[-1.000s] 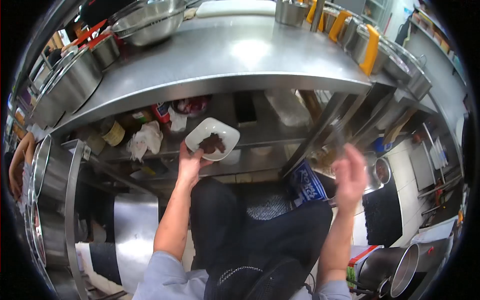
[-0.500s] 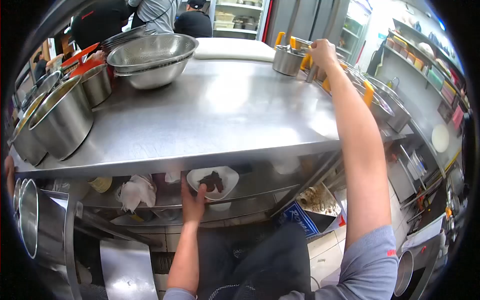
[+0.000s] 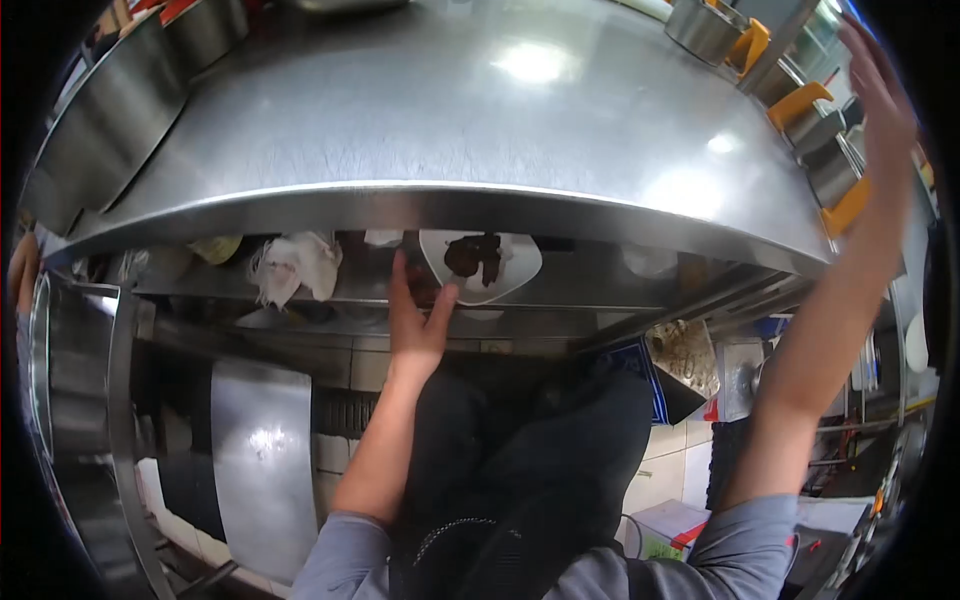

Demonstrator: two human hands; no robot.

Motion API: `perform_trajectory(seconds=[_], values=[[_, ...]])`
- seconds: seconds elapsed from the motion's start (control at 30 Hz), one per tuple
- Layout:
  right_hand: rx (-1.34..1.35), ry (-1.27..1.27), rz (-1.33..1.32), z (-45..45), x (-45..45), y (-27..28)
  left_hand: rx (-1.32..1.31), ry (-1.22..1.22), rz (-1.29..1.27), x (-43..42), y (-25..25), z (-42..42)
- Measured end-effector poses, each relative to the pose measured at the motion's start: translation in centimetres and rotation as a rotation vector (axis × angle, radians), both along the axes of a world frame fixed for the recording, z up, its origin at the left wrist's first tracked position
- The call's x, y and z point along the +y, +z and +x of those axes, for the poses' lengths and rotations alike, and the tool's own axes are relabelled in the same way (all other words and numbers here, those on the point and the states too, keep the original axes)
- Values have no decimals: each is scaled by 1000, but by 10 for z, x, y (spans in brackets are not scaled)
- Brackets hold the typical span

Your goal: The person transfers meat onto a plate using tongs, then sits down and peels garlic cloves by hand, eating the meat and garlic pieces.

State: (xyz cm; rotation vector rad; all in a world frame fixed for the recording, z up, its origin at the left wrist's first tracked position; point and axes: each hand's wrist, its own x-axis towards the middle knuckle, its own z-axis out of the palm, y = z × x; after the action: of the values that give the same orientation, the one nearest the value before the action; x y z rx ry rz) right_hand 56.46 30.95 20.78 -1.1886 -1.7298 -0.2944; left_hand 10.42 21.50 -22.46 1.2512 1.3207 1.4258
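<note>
My left hand [image 3: 418, 325] reaches under the steel table, thumb and fingers apart, at the left side of a white dish [image 3: 518, 272]. Its thumb is by the dish's near rim; I cannot tell whether it touches. Dark brown pieces of food [image 3: 470, 257] lie in the dish. At the upper right my right hand [image 3: 878, 95] is raised beside the table, blurred, with fingers stretched out and nothing visible in them. Closest to it are steel containers [image 3: 825, 150] and orange handles [image 3: 800, 103].
The steel table [image 3: 450, 120] spans the view above a lower shelf [image 3: 590, 285]. A crumpled white cloth [image 3: 298, 268] lies on that shelf. Steel pots [image 3: 120, 110] stand at the left. Another person's hand [image 3: 22, 265] shows at the left edge. A blue box [image 3: 632, 365] sits below right.
The view has tilted down. My right hand has come away from the containers and swung outward to the right, its fingers now extended. My left hand stays beside the white dish.
</note>
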Motion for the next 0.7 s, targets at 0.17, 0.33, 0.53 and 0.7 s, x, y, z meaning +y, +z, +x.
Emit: perform_trajectory(seconds=[0.17,0.33,0.53,0.7], values=[[-186,330,-171,-147,-167,-130,193,191,44,-9,21,-1],[-70,293,-583,-200,-91,-276,341,184,71,-34,54,11],[-377,388,-641,-241,-15,-336,637,-821,-225,-65,15,26],[-432,385,-874,-251,7,-362,737,-878,-394,-64,-116,37]])
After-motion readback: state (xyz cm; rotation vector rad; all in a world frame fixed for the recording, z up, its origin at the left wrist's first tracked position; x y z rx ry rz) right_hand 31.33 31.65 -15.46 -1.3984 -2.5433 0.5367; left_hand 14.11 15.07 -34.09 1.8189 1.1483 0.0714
